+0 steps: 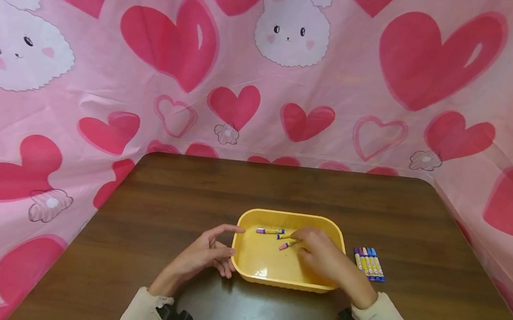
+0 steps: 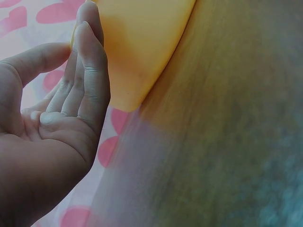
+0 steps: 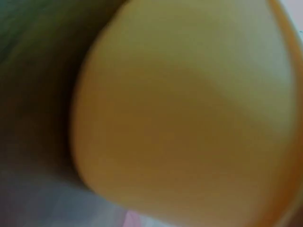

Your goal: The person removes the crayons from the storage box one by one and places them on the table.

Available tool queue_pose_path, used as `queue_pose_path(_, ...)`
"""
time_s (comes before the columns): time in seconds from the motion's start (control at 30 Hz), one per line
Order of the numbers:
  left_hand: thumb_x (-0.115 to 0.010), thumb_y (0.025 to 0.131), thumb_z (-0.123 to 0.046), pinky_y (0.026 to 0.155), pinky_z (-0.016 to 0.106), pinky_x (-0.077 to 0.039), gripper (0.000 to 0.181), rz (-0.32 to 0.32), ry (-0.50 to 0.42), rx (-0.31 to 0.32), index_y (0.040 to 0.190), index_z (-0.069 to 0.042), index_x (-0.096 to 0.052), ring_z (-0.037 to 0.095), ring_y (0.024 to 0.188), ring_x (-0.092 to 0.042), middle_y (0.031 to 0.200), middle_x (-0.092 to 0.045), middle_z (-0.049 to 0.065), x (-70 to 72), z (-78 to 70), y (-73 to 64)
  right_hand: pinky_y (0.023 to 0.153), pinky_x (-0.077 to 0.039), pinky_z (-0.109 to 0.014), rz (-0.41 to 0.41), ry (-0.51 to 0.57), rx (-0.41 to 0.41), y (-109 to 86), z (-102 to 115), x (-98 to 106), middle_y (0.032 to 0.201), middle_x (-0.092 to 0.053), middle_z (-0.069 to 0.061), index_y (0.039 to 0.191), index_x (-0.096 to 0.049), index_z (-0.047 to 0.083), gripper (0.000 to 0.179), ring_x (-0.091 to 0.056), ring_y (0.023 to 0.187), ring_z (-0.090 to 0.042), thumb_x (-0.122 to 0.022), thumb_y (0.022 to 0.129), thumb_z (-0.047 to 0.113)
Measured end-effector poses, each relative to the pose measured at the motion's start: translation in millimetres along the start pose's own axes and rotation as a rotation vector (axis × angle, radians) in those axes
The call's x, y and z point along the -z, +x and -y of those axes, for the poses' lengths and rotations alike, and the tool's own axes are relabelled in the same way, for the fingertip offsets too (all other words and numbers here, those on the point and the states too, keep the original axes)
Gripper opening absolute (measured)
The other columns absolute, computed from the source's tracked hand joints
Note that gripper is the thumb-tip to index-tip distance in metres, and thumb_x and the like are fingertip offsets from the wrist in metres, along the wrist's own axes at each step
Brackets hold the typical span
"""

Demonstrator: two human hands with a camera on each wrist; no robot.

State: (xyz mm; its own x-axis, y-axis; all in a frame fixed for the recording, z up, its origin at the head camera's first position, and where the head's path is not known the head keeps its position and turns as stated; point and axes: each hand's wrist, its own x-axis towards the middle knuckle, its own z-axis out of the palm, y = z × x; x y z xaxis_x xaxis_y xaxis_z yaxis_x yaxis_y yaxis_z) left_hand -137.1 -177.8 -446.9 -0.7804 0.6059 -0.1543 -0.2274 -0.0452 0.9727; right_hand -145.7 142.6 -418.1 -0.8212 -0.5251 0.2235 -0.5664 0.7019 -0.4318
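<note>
A shallow yellow plastic basket (image 1: 252, 270) sits on the table with several crayons inside. My left hand (image 1: 203, 255) is at its left side, thumb and fingers gripping the rim; the left wrist view shows this hand (image 2: 61, 104) against the basket wall (image 2: 137, 52). My right hand (image 1: 321, 254) reaches into the basket, fingers bent down over the crayons. Close to its fingertips lie a pink-tipped crayon (image 1: 286, 245) and a yellow-bodied crayon (image 1: 282, 236). Farther left lies a purple-tipped crayon (image 1: 270, 231). I cannot tell whether the right fingers pinch one.
To the right of the basket, several crayons (image 1: 369, 263) lie side by side in a row on the dark wooden table (image 1: 188, 189). A pink cloth (image 1: 249, 41) with hearts and rabbits hangs behind and around the table. The right wrist view is blurred and filled by the basket (image 3: 184, 113).
</note>
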Motion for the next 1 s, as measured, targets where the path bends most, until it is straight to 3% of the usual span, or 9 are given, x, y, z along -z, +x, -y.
queue_pose_path(0.1, -0.059, 0.1, -0.007, 0.061, 0.036, -0.061, 0.056, -0.005, 0.003, 0.001, 0.149, -0.001, -0.033, 0.02, 0.063, -0.071, 0.08, -0.073, 0.015, 0.1, 0.4, -0.7, 0.086, -0.054, -0.046, -0.001, -0.018, 0.0, -0.4, -0.5, -10.3, 0.094, -0.07, -0.009, 0.096, -0.073, 0.001, 0.018, -0.063, 0.091, -0.026, -0.069, 0.081, -0.008)
queue_pose_path(0.23, -0.06, 0.099, -0.008, 0.062, 0.036, -0.061, 0.057, -0.001, 0.007, 0.0, 0.149, -0.001, -0.033, 0.02, 0.064, -0.071, 0.081, -0.073, 0.015, -0.1, 0.0, -1.2, 0.079, -0.054, -0.042, -0.062, -0.089, -0.023, -1.8, 0.6, -18.4, 0.087, -0.063, -0.005, 0.091, -0.072, 0.003, 0.017, -0.059, 0.085, -0.023, -0.07, 0.079, -0.008)
queue_pose_path(0.37, -0.06, 0.099, -0.008, 0.063, 0.036, -0.061, 0.057, 0.001, 0.013, -0.007, 0.149, -0.001, -0.034, 0.021, 0.064, -0.071, 0.082, -0.073, 0.015, -0.3, -0.1, -0.4, 0.069, -0.049, -0.037, -0.107, -0.169, -0.058, -2.9, 1.7, -20.3, 0.078, -0.054, -0.002, 0.081, -0.067, 0.006, 0.015, -0.053, 0.078, -0.022, -0.071, 0.077, -0.008)
queue_pose_path(0.5, -0.061, 0.099, -0.008, 0.062, 0.037, -0.061, 0.058, 0.005, 0.01, -0.015, 0.149, -0.001, -0.033, 0.021, 0.064, -0.071, 0.081, -0.073, 0.016, 0.0, 0.3, 0.3, 0.068, -0.047, -0.037, -0.143, -0.213, -0.049, -2.2, -0.1, -20.5, 0.076, -0.052, -0.002, 0.074, -0.061, 0.009, 0.021, -0.051, 0.078, -0.025, -0.074, 0.074, -0.008)
queue_pose_path(0.6, -0.061, 0.099, -0.008, 0.062, 0.036, -0.061, 0.058, 0.006, 0.007, -0.015, 0.149, -0.001, -0.033, 0.021, 0.064, -0.071, 0.081, -0.073, 0.015, 0.5, 0.4, 0.2, 0.069, -0.046, -0.036, -0.14, -0.224, -0.028, -1.5, -1.6, -21.0, 0.075, -0.053, 0.0, 0.074, -0.06, 0.01, 0.023, -0.05, 0.077, -0.023, -0.076, 0.072, -0.007)
queue_pose_path(0.8, -0.06, 0.099, -0.008, 0.062, 0.036, -0.061, 0.057, 0.004, 0.006, -0.018, 0.148, 0.0, -0.033, 0.022, 0.064, -0.071, 0.081, -0.073, 0.016, 1.0, 0.2, -0.4, 0.063, -0.042, -0.031, -0.045, -0.181, -0.046, -0.4, -0.3, -21.6, 0.071, -0.05, 0.003, 0.077, -0.061, 0.011, 0.02, -0.046, 0.069, -0.017, -0.079, 0.078, 0.003)
queue_pose_path(1.0, -0.062, 0.098, -0.011, 0.064, 0.036, -0.061, 0.059, -0.004, 0.014, -0.004, 0.149, -0.001, -0.033, 0.022, 0.065, -0.071, 0.082, -0.073, 0.015, 0.7, -1.4, -0.2, 0.06, -0.043, -0.029, -0.061, -0.107, -0.069, 1.0, 0.7, -22.5, 0.071, -0.051, 0.004, 0.08, -0.064, 0.009, 0.016, -0.046, 0.064, -0.013, -0.08, 0.082, 0.008)
